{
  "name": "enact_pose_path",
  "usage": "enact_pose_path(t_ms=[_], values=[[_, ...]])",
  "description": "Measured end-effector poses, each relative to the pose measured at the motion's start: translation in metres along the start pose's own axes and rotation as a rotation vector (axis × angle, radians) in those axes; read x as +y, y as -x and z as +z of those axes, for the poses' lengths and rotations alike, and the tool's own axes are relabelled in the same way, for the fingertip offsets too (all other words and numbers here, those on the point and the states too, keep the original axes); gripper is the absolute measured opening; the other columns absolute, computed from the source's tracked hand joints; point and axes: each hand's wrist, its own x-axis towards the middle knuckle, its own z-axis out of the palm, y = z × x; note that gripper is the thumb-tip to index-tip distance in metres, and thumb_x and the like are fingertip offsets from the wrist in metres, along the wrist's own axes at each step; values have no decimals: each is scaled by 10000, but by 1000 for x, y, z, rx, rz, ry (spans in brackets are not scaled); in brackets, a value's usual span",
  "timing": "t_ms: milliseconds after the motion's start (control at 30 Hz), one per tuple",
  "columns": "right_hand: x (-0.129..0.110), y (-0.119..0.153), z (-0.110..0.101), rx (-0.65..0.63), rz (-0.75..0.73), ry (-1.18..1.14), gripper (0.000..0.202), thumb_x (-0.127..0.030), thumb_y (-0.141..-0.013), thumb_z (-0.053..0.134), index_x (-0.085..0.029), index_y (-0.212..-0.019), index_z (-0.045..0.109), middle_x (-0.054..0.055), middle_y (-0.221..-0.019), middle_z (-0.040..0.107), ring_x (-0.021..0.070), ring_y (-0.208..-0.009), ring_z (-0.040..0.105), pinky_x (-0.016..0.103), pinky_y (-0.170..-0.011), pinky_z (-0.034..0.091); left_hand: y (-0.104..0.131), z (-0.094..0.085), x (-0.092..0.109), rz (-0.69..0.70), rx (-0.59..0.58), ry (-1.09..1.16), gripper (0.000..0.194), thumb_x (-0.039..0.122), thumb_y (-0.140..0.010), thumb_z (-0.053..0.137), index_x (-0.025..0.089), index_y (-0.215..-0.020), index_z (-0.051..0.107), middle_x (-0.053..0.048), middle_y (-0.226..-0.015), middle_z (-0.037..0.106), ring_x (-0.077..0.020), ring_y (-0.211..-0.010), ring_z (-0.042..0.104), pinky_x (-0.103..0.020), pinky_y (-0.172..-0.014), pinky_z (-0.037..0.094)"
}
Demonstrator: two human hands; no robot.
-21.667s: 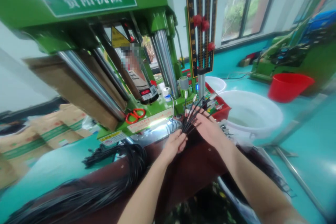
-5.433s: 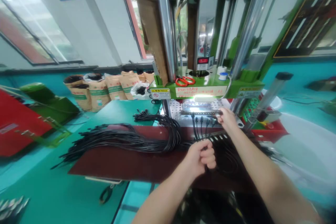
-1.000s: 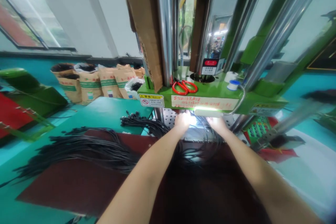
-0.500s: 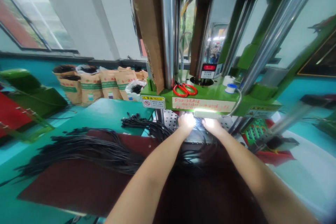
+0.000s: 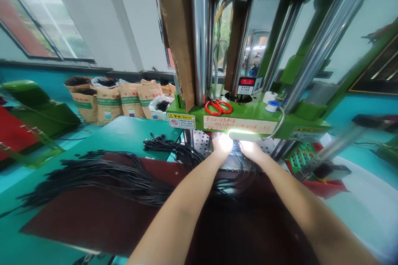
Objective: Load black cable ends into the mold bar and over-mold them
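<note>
Both my hands reach under the front edge of a green machine [image 5: 314, 123], beneath a bright lamp [image 5: 245, 136]. My left hand [image 5: 222, 144] is over the metal plate, its fingers washed out by glare. Just right of it, my right hand [image 5: 249, 150] is beside thin dark cables [image 5: 238, 158]; its fingertips are hidden. What either hand holds cannot be made out. More black cables [image 5: 225, 186] lie below the hands. A large bundle of black cables [image 5: 102, 174] rests on the brown sheet [image 5: 83, 219] to the left.
Red-handled scissors [image 5: 218, 107] and thread spools [image 5: 271, 106] lie on the machine's ledge. A green button panel [image 5: 301, 156] is at the right, near a white round surface [image 5: 370, 198]. Paper sacks [image 5: 108, 105] stand behind the teal table [image 5: 124, 132]. Steel columns [image 5: 200, 37] rise ahead.
My right hand has moved very slightly, and my left hand remains nearly where it was. The view has shifted a little.
</note>
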Motion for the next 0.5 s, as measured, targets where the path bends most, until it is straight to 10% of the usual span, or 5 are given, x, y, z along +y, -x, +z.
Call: enact_pose_path(t_ms=[500], values=[[-11, 0, 11, 92, -75, 178, 314, -128, -863, 335, -107, -1017, 608, 156, -954, 659, 238, -891, 609, 369, -841, 427, 7, 2, 1, 48, -18, -134, 269, 209, -818, 418, 157, -951, 645, -94, -952, 641, -255, -1019, 478, -399, -903, 319]])
